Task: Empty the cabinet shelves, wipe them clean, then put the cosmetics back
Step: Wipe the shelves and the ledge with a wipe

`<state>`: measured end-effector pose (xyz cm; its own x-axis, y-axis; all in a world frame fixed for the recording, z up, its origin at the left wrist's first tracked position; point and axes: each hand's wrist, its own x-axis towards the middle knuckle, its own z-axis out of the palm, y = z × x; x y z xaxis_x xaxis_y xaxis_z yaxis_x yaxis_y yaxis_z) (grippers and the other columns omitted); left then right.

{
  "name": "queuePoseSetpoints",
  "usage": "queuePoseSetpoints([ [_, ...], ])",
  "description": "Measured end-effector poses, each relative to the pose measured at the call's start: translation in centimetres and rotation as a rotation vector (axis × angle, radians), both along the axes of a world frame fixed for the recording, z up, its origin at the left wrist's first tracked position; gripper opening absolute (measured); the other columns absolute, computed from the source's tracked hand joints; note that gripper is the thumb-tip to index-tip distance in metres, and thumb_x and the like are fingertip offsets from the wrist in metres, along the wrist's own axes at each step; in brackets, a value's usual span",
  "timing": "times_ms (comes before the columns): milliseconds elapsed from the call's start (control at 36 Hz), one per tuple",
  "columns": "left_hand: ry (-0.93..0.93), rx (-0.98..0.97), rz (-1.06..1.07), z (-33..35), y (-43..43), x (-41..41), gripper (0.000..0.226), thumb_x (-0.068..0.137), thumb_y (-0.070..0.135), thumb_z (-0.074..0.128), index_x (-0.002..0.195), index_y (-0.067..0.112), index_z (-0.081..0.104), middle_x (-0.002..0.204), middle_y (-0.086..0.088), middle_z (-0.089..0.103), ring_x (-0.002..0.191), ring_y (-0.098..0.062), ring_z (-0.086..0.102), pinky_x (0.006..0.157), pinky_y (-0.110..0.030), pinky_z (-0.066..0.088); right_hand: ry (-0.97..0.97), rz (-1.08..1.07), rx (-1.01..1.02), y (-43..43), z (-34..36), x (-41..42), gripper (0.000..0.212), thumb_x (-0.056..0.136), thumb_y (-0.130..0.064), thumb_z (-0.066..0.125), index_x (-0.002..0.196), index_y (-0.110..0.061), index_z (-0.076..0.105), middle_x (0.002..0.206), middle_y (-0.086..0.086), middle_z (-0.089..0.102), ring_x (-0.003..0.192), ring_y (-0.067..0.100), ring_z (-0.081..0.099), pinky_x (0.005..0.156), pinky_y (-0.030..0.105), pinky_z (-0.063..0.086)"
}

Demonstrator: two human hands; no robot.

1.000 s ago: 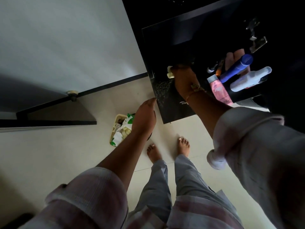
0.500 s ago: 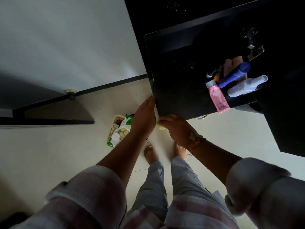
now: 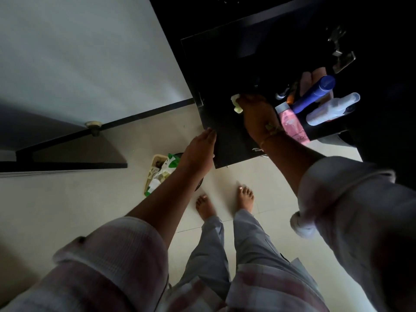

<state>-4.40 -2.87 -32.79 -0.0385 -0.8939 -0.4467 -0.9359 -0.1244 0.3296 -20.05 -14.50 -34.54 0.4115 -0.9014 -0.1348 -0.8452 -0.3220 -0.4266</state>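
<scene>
Bracing with the left hand (image 3: pixel 199 149), fingers straight and flat against the near-left corner of the shelf (image 3: pixel 225 75), holding nothing. Just beyond, pressing down with the right hand (image 3: pixel 256 115), fingers curled tight round a pale cloth (image 3: pixel 236 104), bunched and poking out left of the knuckles, flat on the dark board. Wiping, by the look of it, with the emptying only part done. Best to pull long overlapping strokes away from the grip toward the bare left side, pressing evenly, refolding for a clean face, then chasing the back edge. Hard to read dust on so dark a surface, so go by touch. Now the snag: just right of the wrist, a pink bottle (image 3: pixel 292 122) lying down. Beyond it, a blue tube (image 3: pixel 313 94) and a white spray bottle (image 3: pixel 331 109), both tilted, crowding the ground right of the grip. Worth lifting those off before sweeping that way, or risk knocking them over the edge. Farther past the grip, a metal hinge (image 3: pixel 342 57), likely to snag the cloth. Far below the left hand, down on the floor, a basket (image 3: pixel 155 163) of packets.
</scene>
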Motion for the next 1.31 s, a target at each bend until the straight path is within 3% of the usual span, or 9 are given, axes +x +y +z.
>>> queuePoseSetpoints([
  [361,-0.065,0.087,-0.059,1.3,-0.7,-0.8,0.078,0.088,0.012,0.066,0.151,0.009,0.021,0.159,-0.012,0.017,0.144,-0.029,0.026,0.115,-0.037,0.028,-0.102,0.319,-0.009,13.4,0.0,-3.2,0.055,0.080,-0.016,0.028,0.114,-0.011,0.070,0.114,0.008,0.070,0.104,0.032,0.067,0.081,0.044,0.059],
  [500,-0.124,0.116,-0.099,1.6,-1.1,-1.1,0.074,0.088,0.013,0.067,0.149,0.006,0.025,0.158,-0.016,0.019,0.142,-0.032,0.030,0.113,-0.038,0.030,-0.115,0.123,-0.120,9.6,1.5,-3.5,0.048,0.087,-0.017,0.032,0.120,-0.014,0.067,0.116,0.006,0.069,0.101,0.032,0.064,0.079,0.038,0.058],
  [694,-0.252,0.143,-0.159,1.6,-1.3,-1.9,0.082,0.086,0.020,0.070,0.149,0.002,0.020,0.157,-0.019,0.019,0.142,-0.033,0.028,0.113,-0.040,0.031,0.170,-0.055,-0.066,4.1,1.0,-3.3,0.034,0.093,-0.010,0.042,0.120,-0.009,0.062,0.119,0.013,0.063,0.109,0.036,0.057,0.086,0.043,0.052],
  [778,-0.273,0.150,-0.150,1.4,-1.3,-2.1,0.079,0.089,0.020,0.067,0.150,0.003,0.019,0.158,-0.018,0.018,0.144,-0.032,0.026,0.114,-0.040,0.029,0.104,0.007,-0.043,7.4,0.0,-3.6,0.042,0.091,-0.024,0.038,0.121,-0.011,0.064,0.118,0.011,0.066,0.106,0.037,0.061,0.080,0.044,0.057],
  [861,-0.266,0.163,-0.128,1.5,-1.2,-2.2,0.079,0.090,0.019,0.066,0.151,0.005,0.018,0.158,-0.017,0.018,0.144,-0.032,0.025,0.115,-0.042,0.031,-0.032,0.096,-0.060,12.1,0.6,-3.6,0.040,0.087,-0.016,0.043,0.118,-0.010,0.068,0.116,0.010,0.068,0.103,0.032,0.064,0.083,0.038,0.058],
  [972,-0.258,0.185,-0.135,1.8,-1.3,-2.1,0.082,0.089,0.018,0.066,0.152,0.006,0.015,0.159,-0.016,0.015,0.144,-0.033,0.024,0.115,-0.042,0.031,-0.063,0.151,-0.024,14.8,1.8,-4.0,0.039,0.075,-0.005,0.073,0.113,-0.012,0.071,0.110,0.009,0.070,0.097,0.030,0.068,0.076,0.037,0.058],
  [1083,-0.249,0.180,-0.145,1.9,-1.3,-1.8,0.084,0.089,0.016,0.066,0.152,0.005,0.013,0.160,-0.015,0.011,0.147,-0.030,0.018,0.116,-0.040,0.025,-0.157,-0.079,0.115,12.0,2.4,-4.6,0.033,0.093,-0.031,0.048,0.120,-0.024,0.066,0.117,0.006,0.065,0.107,0.027,0.062,0.091,0.042,0.053],
  [1194,-0.243,0.171,-0.150,2.0,-1.1,-1.8,0.080,0.091,0.015,0.063,0.152,0.004,0.012,0.160,-0.015,0.009,0.148,-0.029,0.014,0.115,-0.040,0.025,0.050,-0.122,-0.006,7.7,2.3,-5.5,0.033,0.097,-0.017,0.040,0.122,-0.015,0.062,0.122,0.009,0.060,0.112,0.030,0.055,0.091,0.042,0.048],
  [1306,-0.237,0.176,-0.151,2.1,-1.0,-1.8,0.080,0.091,0.013,0.062,0.152,0.004,0.011,0.160,-0.016,0.008,0.148,-0.029,0.013,0.116,-0.040,0.024,0.206,-0.129,-0.081,6.0,1.2,-6.0,0.026,0.093,-0.008,0.050,0.115,-0.010,0.062,0.112,0.012,0.062,0.101,0.034,0.058,0.075,0.040,0.054],
])
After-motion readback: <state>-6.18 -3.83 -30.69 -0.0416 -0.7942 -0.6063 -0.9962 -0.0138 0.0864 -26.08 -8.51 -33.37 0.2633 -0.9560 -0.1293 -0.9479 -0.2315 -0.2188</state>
